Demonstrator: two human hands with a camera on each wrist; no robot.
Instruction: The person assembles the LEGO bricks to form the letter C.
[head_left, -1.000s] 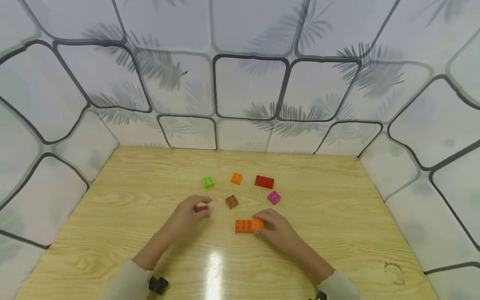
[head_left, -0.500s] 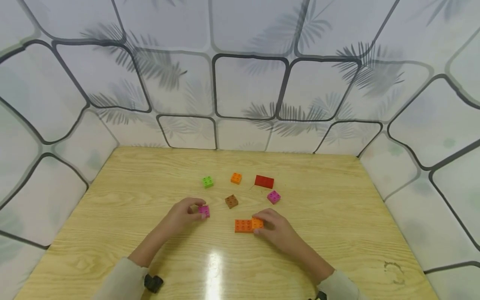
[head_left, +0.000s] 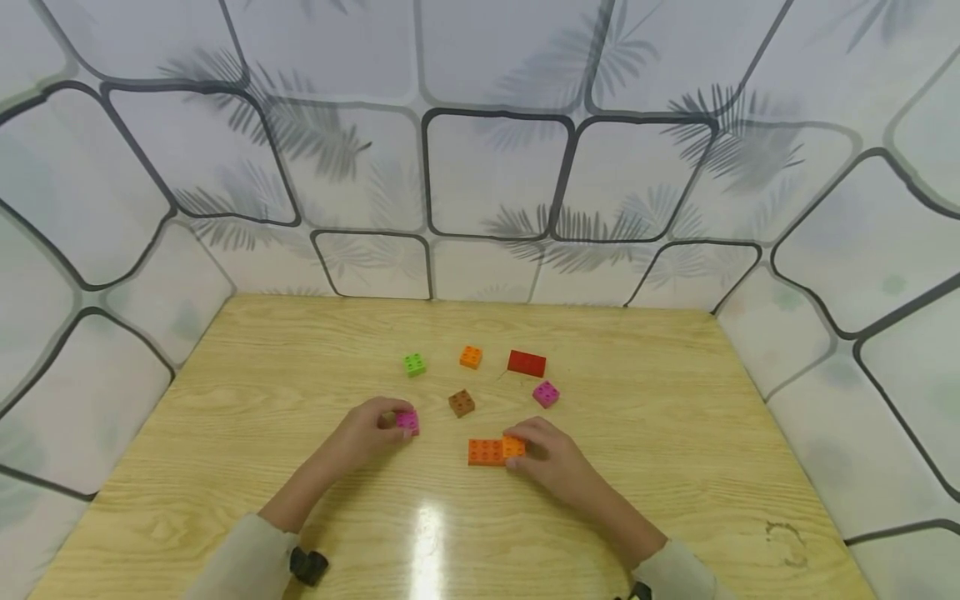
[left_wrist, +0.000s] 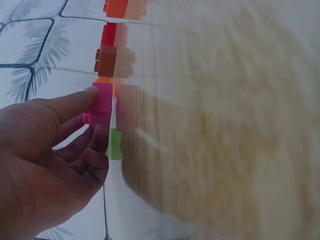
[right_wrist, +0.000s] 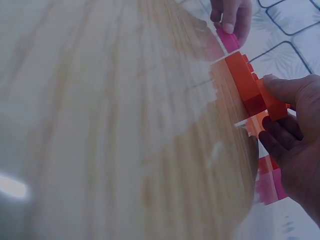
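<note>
My left hand (head_left: pixel 371 429) pinches a square pink toy brick (head_left: pixel 407 422) between thumb and fingers, left of the middle of the table. In the left wrist view that pink brick (left_wrist: pixel 102 97) is upright, close over the tabletop. My right hand (head_left: pixel 552 457) pinches a small orange brick (head_left: pixel 513 447) by its sides. That orange brick (right_wrist: pixel 272 101) sits on the right end of a longer red-orange brick (head_left: pixel 485 452), whose left studs are uncovered. A brown brick (head_left: pixel 461 402) lies between and beyond the two hands.
Farther back on the wooden table (head_left: pixel 637 375) lie a green brick (head_left: pixel 414 365), another orange brick (head_left: pixel 471 357), a dark red brick (head_left: pixel 527 363) and a second pink brick (head_left: pixel 546 394). A patterned white wall (head_left: pixel 495 175) closes off the back and sides.
My left hand has drawn back slightly toward the lower left with the pink brick, whose studded top now shows more. My right hand has stayed on the orange brick.
</note>
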